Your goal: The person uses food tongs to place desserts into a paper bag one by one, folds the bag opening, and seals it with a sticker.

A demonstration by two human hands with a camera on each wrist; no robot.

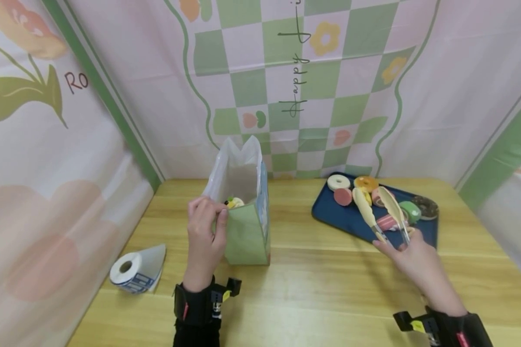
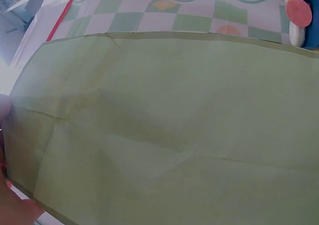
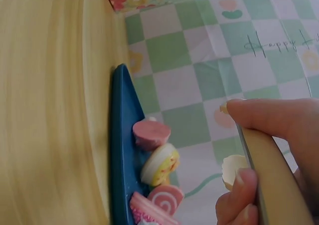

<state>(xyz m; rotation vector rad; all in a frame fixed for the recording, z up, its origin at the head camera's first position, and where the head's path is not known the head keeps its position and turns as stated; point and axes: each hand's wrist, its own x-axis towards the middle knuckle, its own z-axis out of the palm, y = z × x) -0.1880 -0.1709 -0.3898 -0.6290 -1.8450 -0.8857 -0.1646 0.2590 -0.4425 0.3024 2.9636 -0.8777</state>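
My left hand [image 1: 206,231] grips the near left edge of an upright green paper bag [image 1: 247,236], thumb and fingers at its rim. The bag's mouth stands open, and a toy pastry [image 1: 235,202] with a cream top shows inside. Green paper [image 2: 159,120] fills most of the left wrist view. With my right hand [image 1: 418,262] I hold cream-tipped tongs [image 1: 364,208], their two tips spread apart over a dark blue tray [image 1: 330,212]. Beneath and around the tips lie a pink round piece [image 1: 342,196], a pink striped piece [image 1: 386,222] and a green piece [image 1: 410,212].
At the tray's far edge are a white donut [image 1: 338,182] and an orange-glazed donut [image 1: 366,183]; a chocolate donut [image 1: 427,208] lies at its right end. A label roll [image 1: 132,277] rests on the wooden table [image 1: 295,294] at left. Patterned cloth [image 1: 282,86] hangs behind.
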